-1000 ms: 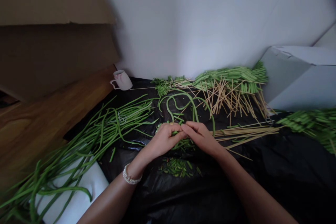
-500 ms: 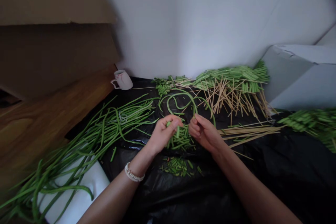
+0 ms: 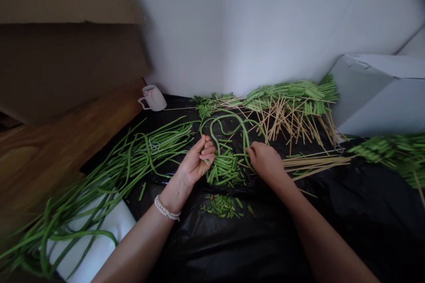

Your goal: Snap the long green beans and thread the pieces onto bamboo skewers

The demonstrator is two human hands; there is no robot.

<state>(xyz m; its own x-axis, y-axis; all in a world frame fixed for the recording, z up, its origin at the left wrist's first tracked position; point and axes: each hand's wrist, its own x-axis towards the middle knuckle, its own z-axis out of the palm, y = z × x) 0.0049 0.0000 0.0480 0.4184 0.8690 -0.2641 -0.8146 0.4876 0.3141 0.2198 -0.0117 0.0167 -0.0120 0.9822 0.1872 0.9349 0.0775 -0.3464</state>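
Note:
My right hand (image 3: 268, 162) is closed, thumb and fingertips pinching a long green yardlong bean (image 3: 245, 135) whose loops lie on the black plastic sheet beyond. My left hand (image 3: 198, 159) is turned partly palm up with curled fingers; whatever may be inside them is hidden. Between the hands is a heap of short cut bean pieces (image 3: 224, 170). Nearer to me lies a smaller scatter of trimmed bits (image 3: 223, 206). To the left, a bundle of uncut long beans (image 3: 133, 159) spreads across the sheet and over a white object (image 3: 124, 216).
Bean pieces threaded on sticks (image 3: 292, 93) are piled along the wall, more (image 3: 395, 154) at the right. Bare wooden skewers (image 3: 318, 165) lie beside my right hand. A white mug (image 3: 154, 98) stands at the back left, a cardboard box (image 3: 73, 53) behind it, a white box (image 3: 375, 93) opposite.
My hands have moved apart. The left shifted left and turned palm up; the short green piece seen in it no longer shows. My right hand turned palm down, still at the long bean.

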